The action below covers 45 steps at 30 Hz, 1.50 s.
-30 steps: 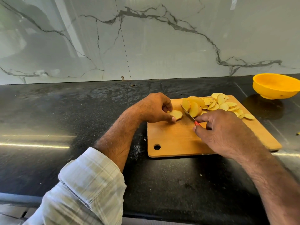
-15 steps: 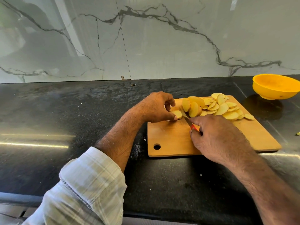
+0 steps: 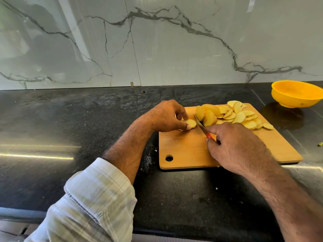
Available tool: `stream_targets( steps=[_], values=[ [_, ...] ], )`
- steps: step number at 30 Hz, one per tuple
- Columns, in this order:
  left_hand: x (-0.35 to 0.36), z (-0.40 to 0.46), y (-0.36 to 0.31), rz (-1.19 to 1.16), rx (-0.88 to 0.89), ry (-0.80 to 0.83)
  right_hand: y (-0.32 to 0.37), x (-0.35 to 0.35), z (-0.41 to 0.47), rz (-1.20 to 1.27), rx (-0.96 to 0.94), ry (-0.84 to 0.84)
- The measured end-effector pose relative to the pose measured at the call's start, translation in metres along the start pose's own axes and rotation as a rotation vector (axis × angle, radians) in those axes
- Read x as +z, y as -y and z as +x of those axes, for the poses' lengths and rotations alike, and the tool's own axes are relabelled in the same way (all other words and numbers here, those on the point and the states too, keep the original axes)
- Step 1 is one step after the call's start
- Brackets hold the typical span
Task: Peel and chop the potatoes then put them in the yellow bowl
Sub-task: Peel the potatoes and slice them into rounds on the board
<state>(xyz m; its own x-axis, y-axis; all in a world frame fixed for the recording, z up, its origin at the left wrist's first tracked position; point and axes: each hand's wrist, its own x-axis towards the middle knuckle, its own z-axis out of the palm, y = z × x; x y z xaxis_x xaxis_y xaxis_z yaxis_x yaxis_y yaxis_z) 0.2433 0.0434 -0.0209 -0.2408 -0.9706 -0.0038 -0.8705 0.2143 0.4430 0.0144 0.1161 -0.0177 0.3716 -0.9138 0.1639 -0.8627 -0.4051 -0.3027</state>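
On the wooden cutting board [image 3: 185, 151], my left hand [image 3: 166, 116] pinches the last small end piece of potato [image 3: 190, 123] against the wood. My right hand [image 3: 234, 147] grips a knife [image 3: 201, 125] with a red handle, its blade standing just right of that piece. A heap of yellow potato slices [image 3: 234, 116] lies on the far right part of the board. The yellow bowl [image 3: 295, 95] stands on the counter at the far right and looks to hold nothing.
The black stone counter [image 3: 70, 128] stretches left and toward me from the board. A white marble wall [image 3: 157, 41] backs it. A small green scrap [image 3: 320, 144] lies at the right edge of the counter.
The knife went down beside the potato piece and now sits with its blade just right of it. My left hand shifted its fingers slightly on the piece. The slices and bowl stayed put.
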Motion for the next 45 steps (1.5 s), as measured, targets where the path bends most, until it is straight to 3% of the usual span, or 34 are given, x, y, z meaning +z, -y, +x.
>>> stream_targets(
  steps=[12, 21, 31, 35, 40, 45],
  values=[
    [0.002, 0.003, 0.001, -0.006, -0.027, -0.010, 0.012, 0.010, 0.002, -0.120, -0.032, 0.080],
    [0.004, 0.008, 0.008, -0.065, -0.060, -0.020, 0.032, 0.009, 0.037, -0.242, 0.027, 0.302],
    [0.001, 0.005, 0.010, -0.170, -0.091, -0.021, 0.025, 0.000, 0.045, -0.075, 0.056, 0.195],
    [0.004, 0.005, 0.008, -0.180, -0.114, -0.050, 0.020, 0.006, 0.038, -0.107, 0.027, 0.127],
    [0.004, 0.005, 0.008, -0.137, -0.118, -0.038, 0.022, 0.002, 0.013, -0.188, 0.025, 0.206],
    [-0.002, 0.000, 0.015, -0.171, -0.079, -0.005, 0.030, -0.006, 0.005, -0.199, 0.022, 0.156]
  ],
)
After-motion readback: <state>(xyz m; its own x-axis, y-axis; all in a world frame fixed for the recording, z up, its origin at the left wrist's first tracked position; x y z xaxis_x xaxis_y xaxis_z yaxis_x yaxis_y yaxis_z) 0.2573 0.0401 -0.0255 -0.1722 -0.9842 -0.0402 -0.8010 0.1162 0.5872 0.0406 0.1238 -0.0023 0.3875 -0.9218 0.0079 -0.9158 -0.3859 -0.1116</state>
